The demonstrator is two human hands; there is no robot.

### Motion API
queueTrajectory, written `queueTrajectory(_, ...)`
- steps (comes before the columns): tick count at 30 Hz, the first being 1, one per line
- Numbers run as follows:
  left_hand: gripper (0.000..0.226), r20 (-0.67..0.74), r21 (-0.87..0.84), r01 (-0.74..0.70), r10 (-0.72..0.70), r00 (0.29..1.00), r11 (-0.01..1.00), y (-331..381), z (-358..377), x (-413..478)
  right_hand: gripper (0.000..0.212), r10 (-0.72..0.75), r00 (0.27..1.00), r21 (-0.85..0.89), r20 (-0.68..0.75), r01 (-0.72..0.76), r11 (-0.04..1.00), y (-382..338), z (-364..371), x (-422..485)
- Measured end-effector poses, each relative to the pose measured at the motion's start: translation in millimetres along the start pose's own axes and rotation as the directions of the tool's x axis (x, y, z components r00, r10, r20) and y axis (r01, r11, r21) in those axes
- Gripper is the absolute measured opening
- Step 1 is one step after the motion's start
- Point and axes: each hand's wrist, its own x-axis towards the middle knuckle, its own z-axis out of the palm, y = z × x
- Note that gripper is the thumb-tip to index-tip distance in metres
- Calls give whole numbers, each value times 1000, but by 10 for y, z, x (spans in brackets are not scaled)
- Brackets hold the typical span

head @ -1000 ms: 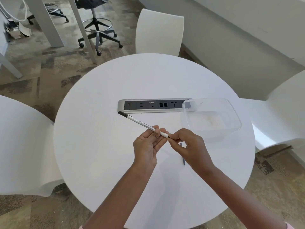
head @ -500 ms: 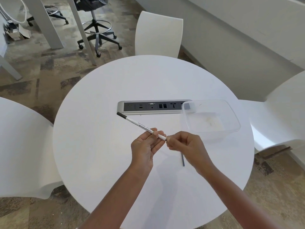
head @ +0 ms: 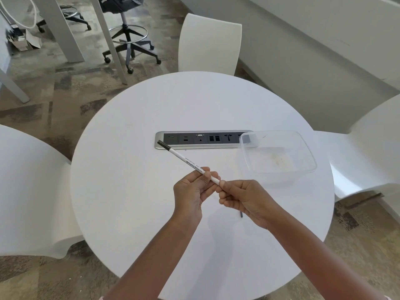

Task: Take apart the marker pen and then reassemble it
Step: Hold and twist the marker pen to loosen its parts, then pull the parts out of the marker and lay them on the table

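Note:
The marker pen (head: pixel 184 158) is a slim white barrel with black print and a black end pointing up-left, held above the round white table (head: pixel 129 191). My left hand (head: pixel 192 191) pinches the barrel near its lower part. My right hand (head: pixel 246 199) closes over the pen's lower-right end, hiding it. A thin dark stick-like part (head: pixel 241 215) lies on the table under my right hand, mostly hidden by it.
A clear plastic container (head: pixel 279 156) stands at the right, partly over the silver power socket strip (head: pixel 203 139) set in the table's middle. White chairs stand at the far side (head: pixel 210 42), left (head: pixel 28 191) and right (head: pixel 372 148). A wheeled stool (head: pixel 127 40) is beyond.
My right hand has slid closer along the pen toward my left hand and now covers the lower-right end. The pen keeps its tilt and my left hand's grip is unchanged.

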Motion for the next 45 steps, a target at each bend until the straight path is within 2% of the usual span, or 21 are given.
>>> queueTrajectory(4,14,11,-18,2,-2,1000,1000,35,30,-5,25,-219,975,-180,-39,209,961,14,32,-10)
queueTrajectory(7,13,8,-32,10,-9,1000,999,36,37,6,27,-353,934,-369,-52,311,876,53,19,-25)
queueTrajectory(10,12,6,-43,27,-27,1000,999,13,71,-10,24,-476,878,-547,-44,377,747,103,9,-36)
queueTrajectory(12,14,-16,-56,35,-36,999,998,32,97,-5,19,-565,825,-673,6,421,608,127,-26,-48)
queueTrajectory(14,20,-89,-132,-4,-8,996,991,151,48,54,16,-625,779,-760,48,434,483,160,-133,-75)
queueTrajectory(15,21,-132,-148,-44,25,991,988,242,-15,109,17,-629,776,-772,40,423,474,184,-203,-99)
queueTrajectory(17,17,-156,-116,-103,84,984,988,416,-118,187,28,-601,799,-760,-7,387,522,237,-312,-150)
queueTrajectory(19,14,-116,-88,-111,101,988,990,478,-141,201,39,-574,818,-722,-43,371,583,285,-332,-162)
queueTrajectory(24,12,-99,-88,-23,15,995,996,303,-78,192,40,-542,833,-643,-114,354,679,332,-291,-99)
queueTrajectory(29,9,-93,-90,52,-60,994,995,192,-130,212,36,-517,842,-658,-154,303,689,397,-335,-29)
queueTrajectory(37,13,-61,-184,200,-214,975,962,96,-175,214,17,-453,846,-687,-281,153,710,636,-412,148)
queueTrajectory(42,14,-60,-199,251,-268,962,947,43,-222,221,17,-406,857,-756,-316,31,654,836,-459,297)
queueTrajectory(45,14,-64,-202,272,-290,955,941,6,-237,219,16,-388,844,-754,-370,-29,656,971,-458,387)
